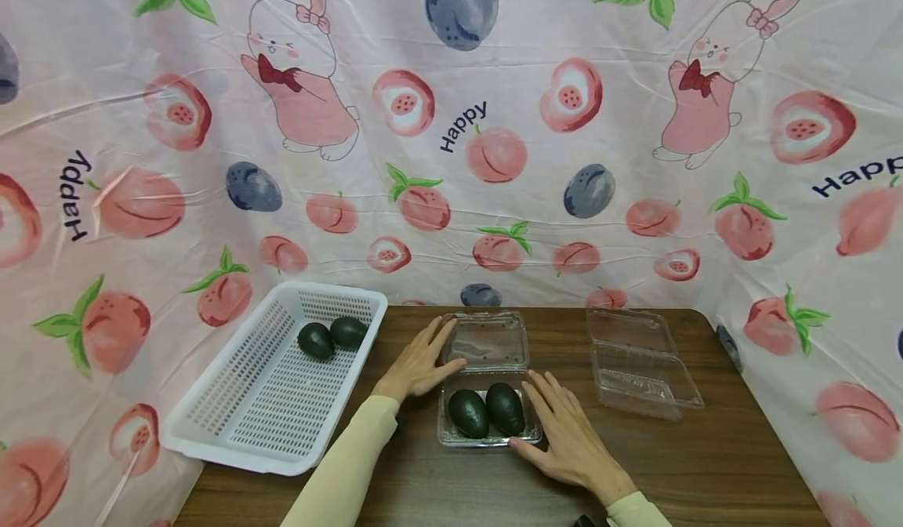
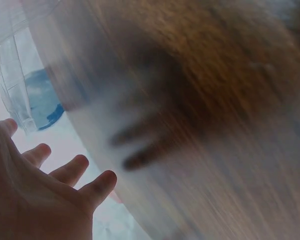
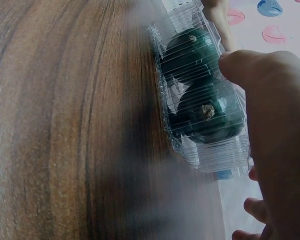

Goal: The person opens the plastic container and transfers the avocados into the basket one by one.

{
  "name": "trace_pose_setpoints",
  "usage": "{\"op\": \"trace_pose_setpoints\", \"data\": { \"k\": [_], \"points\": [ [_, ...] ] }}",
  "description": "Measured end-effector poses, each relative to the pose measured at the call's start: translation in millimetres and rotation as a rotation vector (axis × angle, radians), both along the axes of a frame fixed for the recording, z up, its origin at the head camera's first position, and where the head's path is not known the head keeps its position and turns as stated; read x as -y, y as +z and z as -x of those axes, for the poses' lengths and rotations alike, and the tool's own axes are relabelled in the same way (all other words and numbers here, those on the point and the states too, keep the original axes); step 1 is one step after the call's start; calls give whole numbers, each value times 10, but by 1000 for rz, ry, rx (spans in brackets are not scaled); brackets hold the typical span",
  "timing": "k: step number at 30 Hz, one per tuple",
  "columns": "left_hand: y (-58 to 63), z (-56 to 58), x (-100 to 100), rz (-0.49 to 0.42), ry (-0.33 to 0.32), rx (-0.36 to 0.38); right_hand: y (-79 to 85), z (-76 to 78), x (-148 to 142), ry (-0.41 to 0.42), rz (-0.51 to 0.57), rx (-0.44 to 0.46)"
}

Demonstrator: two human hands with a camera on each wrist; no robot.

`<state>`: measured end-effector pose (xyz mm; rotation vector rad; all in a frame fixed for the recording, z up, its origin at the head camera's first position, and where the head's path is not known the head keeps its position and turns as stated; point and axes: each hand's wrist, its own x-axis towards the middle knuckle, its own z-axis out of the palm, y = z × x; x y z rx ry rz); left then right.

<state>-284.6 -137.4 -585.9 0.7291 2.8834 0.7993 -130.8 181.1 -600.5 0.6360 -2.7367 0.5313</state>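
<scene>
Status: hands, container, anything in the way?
Left hand beside folded-back lid; right hand at right side of container. Two avocados inside. Nothing visibly blocking lid; white basket off left.

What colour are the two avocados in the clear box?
Dark green. The avocados show best in the right wrist view, through the clear box.

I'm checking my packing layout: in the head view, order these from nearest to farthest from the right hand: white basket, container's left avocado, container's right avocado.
1. Right avocado: just left of the right hand.
2. Left avocado: beside it, same container.
3. White basket: far left.
</scene>
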Motion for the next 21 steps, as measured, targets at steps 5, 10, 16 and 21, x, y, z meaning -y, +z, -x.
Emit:
{"op": "trace_pose_setpoints", "data": {
  "k": [5, 10, 16, 21],
  "points": [
    [19, -50, 30, 3, 13, 4, 13, 4, -9, 1, 6, 16],
    [46, -133, 41, -13, 12, -36, 17, 21, -20, 3, 5, 22],
    [123, -271, 26, 4, -16, -103, 30, 47, -45, 11, 10, 20],
    [228, -419, 11, 56, -54, -127, 40, 68, -56, 17, 10, 21]
  ]
}}
